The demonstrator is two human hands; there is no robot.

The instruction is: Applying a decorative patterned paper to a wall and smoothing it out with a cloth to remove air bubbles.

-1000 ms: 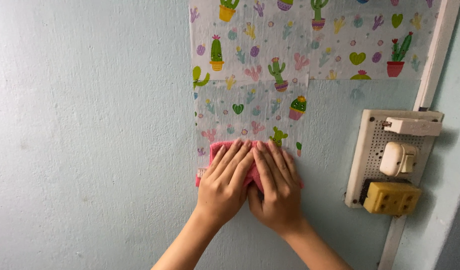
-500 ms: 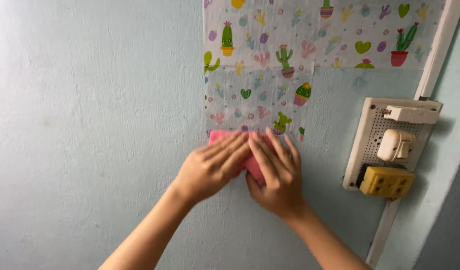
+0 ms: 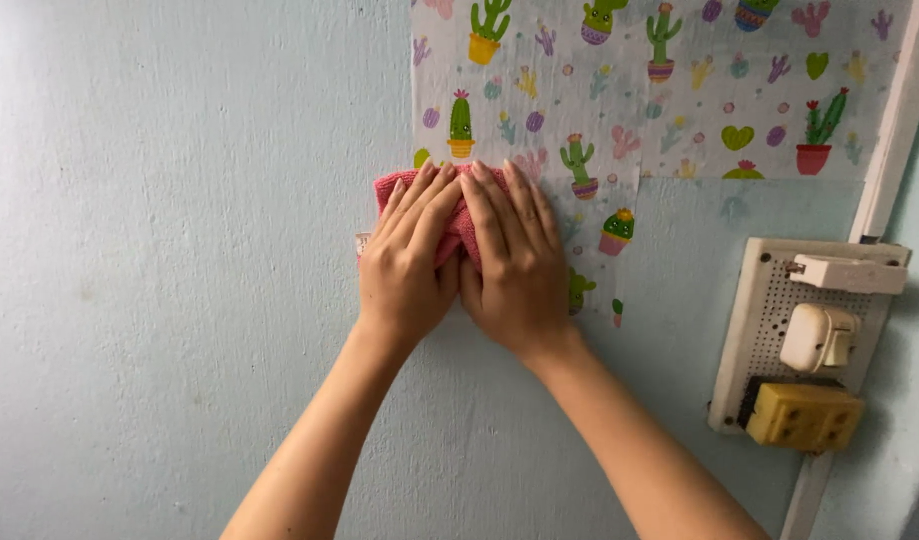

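pale blue wall (image 3: 160, 250); cactus-print sheet (image 3: 680, 90) up top; left hand (image 3: 408, 265), right hand (image 3: 515, 270) flat, grip open, pressing pink cloth (image 3: 458, 225).

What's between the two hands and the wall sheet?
In the head view, a pink cloth lies under the left hand and right hand, pressed flat against the cactus-patterned sheet on the pale blue wall.

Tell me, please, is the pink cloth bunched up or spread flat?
Bunched up: the pink cloth shows folds between the left hand and right hand pressing it to the wall.
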